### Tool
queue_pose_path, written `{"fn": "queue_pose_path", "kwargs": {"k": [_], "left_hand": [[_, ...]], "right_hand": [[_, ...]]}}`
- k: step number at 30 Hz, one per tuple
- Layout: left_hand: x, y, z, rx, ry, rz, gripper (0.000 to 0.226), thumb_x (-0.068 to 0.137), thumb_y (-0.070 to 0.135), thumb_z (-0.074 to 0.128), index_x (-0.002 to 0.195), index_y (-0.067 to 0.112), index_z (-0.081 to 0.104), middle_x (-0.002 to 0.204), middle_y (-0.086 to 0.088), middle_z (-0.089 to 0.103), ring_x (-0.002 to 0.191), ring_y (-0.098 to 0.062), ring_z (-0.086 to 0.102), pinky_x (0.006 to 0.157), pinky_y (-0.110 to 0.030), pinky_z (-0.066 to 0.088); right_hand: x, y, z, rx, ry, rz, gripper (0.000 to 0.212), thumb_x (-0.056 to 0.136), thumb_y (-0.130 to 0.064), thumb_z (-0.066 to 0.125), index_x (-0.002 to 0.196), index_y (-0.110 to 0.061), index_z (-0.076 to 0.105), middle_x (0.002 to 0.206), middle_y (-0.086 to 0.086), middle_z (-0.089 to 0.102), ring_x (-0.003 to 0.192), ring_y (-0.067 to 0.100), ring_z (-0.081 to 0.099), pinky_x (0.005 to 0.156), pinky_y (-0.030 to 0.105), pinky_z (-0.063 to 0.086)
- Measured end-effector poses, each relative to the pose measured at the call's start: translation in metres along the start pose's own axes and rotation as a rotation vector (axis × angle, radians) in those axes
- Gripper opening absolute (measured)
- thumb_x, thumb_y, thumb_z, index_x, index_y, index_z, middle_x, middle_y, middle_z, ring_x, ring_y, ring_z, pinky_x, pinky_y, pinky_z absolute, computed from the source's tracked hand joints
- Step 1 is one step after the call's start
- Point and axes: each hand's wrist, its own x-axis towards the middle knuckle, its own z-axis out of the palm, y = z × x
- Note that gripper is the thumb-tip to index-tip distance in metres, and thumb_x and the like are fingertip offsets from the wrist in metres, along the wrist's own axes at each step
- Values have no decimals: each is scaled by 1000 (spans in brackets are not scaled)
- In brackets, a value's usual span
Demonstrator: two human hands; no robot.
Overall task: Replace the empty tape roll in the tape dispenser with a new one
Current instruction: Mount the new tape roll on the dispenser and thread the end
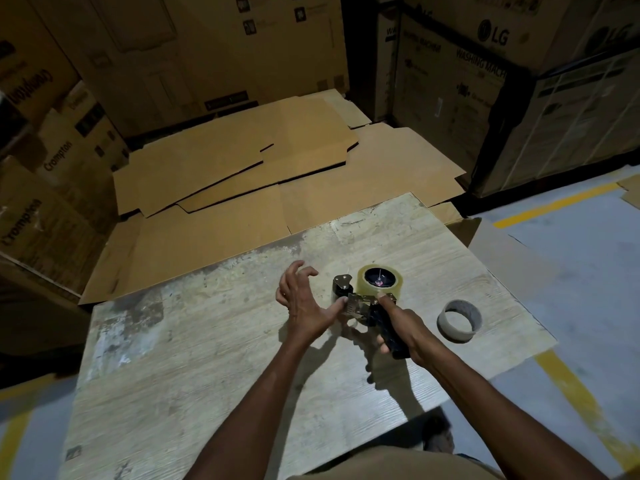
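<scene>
A black tape dispenser (360, 306) lies on the worn wooden board (207, 341). A full roll of clear tape (380, 280) sits on its hub at the far end. My right hand (398, 323) grips the dispenser's black handle, with the index finger stretched toward the roll. My left hand (304, 299) is beside the dispenser's metal plate; its thumb touches the plate and the other fingers are spread apart. The empty grey cardboard core (460, 320) lies on the board to the right of my right hand.
Flattened cardboard sheets (259, 174) cover the floor beyond the board. Stacked cartons (485, 81) stand at the back, left and right. Grey floor with yellow lines (571, 386) runs along the right side.
</scene>
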Motion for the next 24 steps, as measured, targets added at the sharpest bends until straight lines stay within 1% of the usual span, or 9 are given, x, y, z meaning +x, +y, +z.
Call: {"fn": "queue_pose_path", "kwargs": {"k": [3,6,8,11,14,17,19,22,24], "left_hand": [[8,-7,-4,15,-22,-9,79,58,55,90,119,29,48,147,3,34,137,-22,31,102,-45,30],[11,-13,-8,3,-73,7,79,59,57,91,121,32,50,148,6,32,137,-19,29,101,-43,29],[15,-19,-10,-4,-101,2,78,60,60,90,122,34,51,149,6,32,138,-18,26,100,-40,26],[19,-25,-13,16,-129,18,75,61,58,91,122,34,55,151,3,33,142,-22,22,103,-39,20],[24,-32,-18,18,-140,32,69,62,53,92,120,33,60,148,1,39,143,-24,22,104,-40,18],[29,-44,-28,29,-57,-6,55,68,48,91,113,30,65,137,2,50,137,-21,29,99,-36,17],[32,-55,-37,24,-17,-54,41,77,38,87,110,28,66,130,4,55,134,-20,33,97,-36,17],[28,-69,-43,-17,-94,-97,25,91,24,77,112,27,64,124,8,60,130,-19,40,99,-40,23],[21,-75,-41,-124,-174,-160,18,97,22,71,112,30,64,118,6,64,121,-17,49,100,-42,33]], "right_hand": [[1,3,-1,-7,9,4,70,97,-66,51,100,-1,76,73,18,75,53,28,68,47,23,50],[2,4,1,9,-12,11,69,97,-65,51,103,0,75,74,20,74,54,29,68,48,25,51],[5,5,1,4,-19,6,70,97,-66,50,104,-1,74,75,21,74,56,30,68,51,26,52],[7,5,1,-1,-46,-3,73,96,-69,51,107,-1,74,77,22,74,57,32,68,53,29,53],[6,4,4,-9,-74,-6,71,96,-68,51,109,-1,73,76,21,72,55,31,66,49,26,50],[3,3,5,-28,-85,-8,69,97,-67,50,110,-2,72,77,21,72,57,30,67,48,26,49],[2,4,2,-44,-83,-14,69,97,-67,50,110,-3,73,78,21,73,58,30,68,50,26,49],[0,4,-1,-63,-67,-24,72,96,-69,50,107,-2,74,77,21,74,58,30,68,50,25,50],[-3,1,-4,-69,-40,-48,74,95,-70,52,103,0,75,76,21,74,56,30,68,48,24,50]]}}
